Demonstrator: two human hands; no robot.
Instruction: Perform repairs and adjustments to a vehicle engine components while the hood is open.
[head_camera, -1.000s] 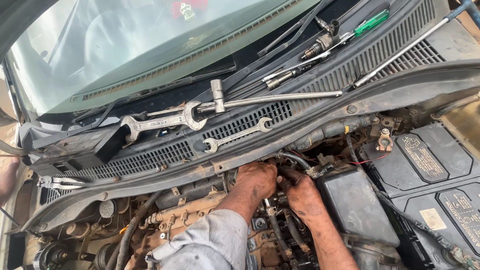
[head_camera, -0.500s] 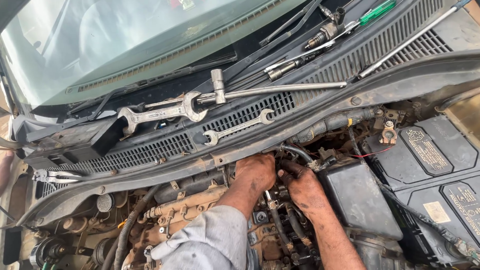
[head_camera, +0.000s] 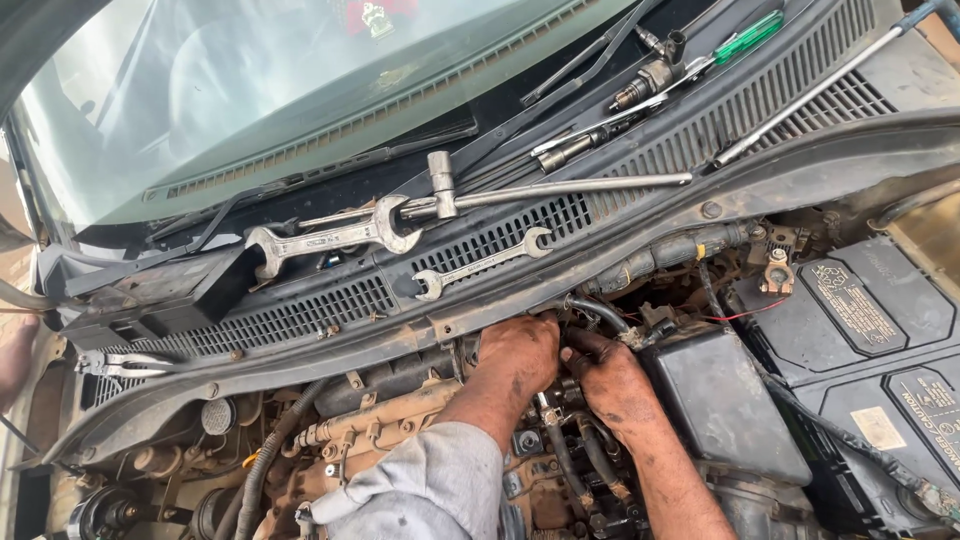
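**Deep in the engine bay, both hands at the firewall**

Down at about six o'clock in the view, both greasy hands work close together under the cowl panel. The left hand is curled, its fingers tucked out of sight beneath the panel's edge, so what it grips cannot be told. The right hand is half closed, its fingers pinching toward a black hose just at its one o'clock; whether it truly clamps the hose is unclear.

Working here looks best done by feel: keep both wrists low, steady the fitting with one hand while the other turns or pulls, and mind the thin red wire at three o'clock.

Up at twelve o'clock, a large open-ended spanner, a smaller spanner and a long T-handle bar lie on the cowl grille. The battery sits at three o'clock.
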